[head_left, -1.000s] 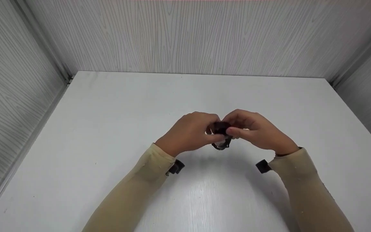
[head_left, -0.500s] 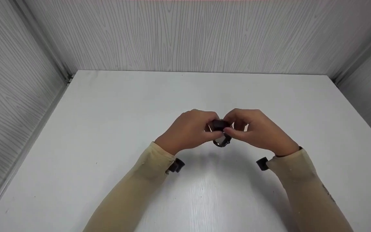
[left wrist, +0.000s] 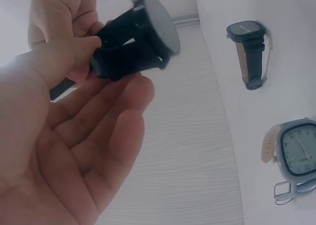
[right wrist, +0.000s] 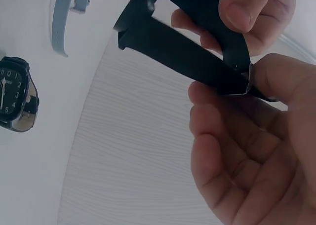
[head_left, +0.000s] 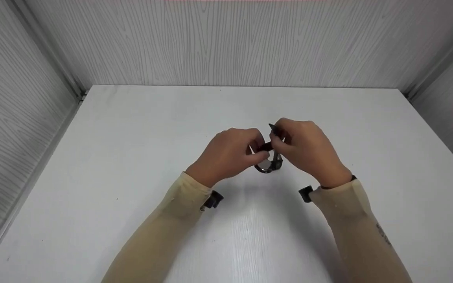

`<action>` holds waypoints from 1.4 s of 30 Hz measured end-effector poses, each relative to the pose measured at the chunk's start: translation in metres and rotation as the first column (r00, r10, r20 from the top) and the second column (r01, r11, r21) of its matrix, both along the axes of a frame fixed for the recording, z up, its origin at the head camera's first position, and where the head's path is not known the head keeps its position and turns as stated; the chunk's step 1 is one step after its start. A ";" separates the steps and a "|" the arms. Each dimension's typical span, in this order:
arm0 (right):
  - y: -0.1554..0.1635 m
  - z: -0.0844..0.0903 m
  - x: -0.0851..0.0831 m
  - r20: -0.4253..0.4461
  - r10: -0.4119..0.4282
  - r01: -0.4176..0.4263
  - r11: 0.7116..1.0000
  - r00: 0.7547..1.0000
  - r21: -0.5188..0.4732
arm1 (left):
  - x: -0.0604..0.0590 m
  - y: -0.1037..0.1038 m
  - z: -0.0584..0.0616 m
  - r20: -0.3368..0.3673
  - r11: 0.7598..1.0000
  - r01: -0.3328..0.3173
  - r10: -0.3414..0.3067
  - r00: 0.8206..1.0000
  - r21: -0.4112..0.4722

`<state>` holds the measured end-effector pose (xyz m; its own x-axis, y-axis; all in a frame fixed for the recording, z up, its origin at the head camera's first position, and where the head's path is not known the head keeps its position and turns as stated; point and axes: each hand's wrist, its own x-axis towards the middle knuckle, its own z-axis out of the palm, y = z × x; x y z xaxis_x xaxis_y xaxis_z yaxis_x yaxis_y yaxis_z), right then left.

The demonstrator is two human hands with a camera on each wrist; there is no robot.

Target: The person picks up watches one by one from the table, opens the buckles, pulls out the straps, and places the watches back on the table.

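Right, I'm watching both hands meet above the middle of the white table (head_left: 132, 129), with one black watch (left wrist: 136, 37) held up between them, clear of the surface. My left hand (head_left: 230, 155) pinches the round case between thumb and forefinger; its other fingers lie loosely extended beneath. My right hand (head_left: 305, 147) has thumb and fingertips curled round the strap (right wrist: 197, 52), near what looks like the buckle end.

By my judgement it's a light thing: a stiff, hard case, glass face worth keeping off the tabletop, and a flexible strap that bends where it's pulled. The smooth case could slip, so I'd hold it by the rim and work the strap close to the buckle, where it gives least.

Counting now: one watch in hand. The wrist views show others against a white surface, a dark-faced watch on a black strap (left wrist: 249, 52), a pale blue square-faced watch (left wrist: 296, 153), a black square-faced watch (right wrist: 15, 94) and a light blue strap (right wrist: 61, 18). Whether the two views share any of these, I can't tell.
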<state>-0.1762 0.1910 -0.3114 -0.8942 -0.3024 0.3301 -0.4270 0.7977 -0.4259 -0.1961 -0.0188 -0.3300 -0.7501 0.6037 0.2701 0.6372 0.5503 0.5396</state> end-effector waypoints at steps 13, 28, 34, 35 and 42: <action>0.010 -0.002 0.003 0.234 -0.005 0.023 0.997 0.972 -0.076 | -0.001 -0.001 -0.003 -0.016 1.000 -0.005 0.005 1.000 -0.010; 0.008 -0.004 0.001 0.348 0.048 0.022 0.981 0.936 -0.192 | 0.000 0.000 -0.005 -0.049 0.998 0.058 -0.057 0.997 0.023; 0.006 -0.005 0.001 0.331 0.046 0.017 0.982 0.942 -0.186 | -0.001 0.001 -0.005 -0.059 0.999 0.048 -0.047 0.997 0.024; 0.006 -0.006 0.001 0.325 0.047 0.011 0.985 0.945 -0.174 | -0.001 0.001 -0.005 -0.069 0.999 0.048 -0.047 0.997 0.023; 0.002 -0.008 0.002 0.276 0.061 -0.028 0.992 0.959 -0.122 | -0.001 0.002 -0.004 -0.112 1.000 0.009 -0.009 0.994 -0.002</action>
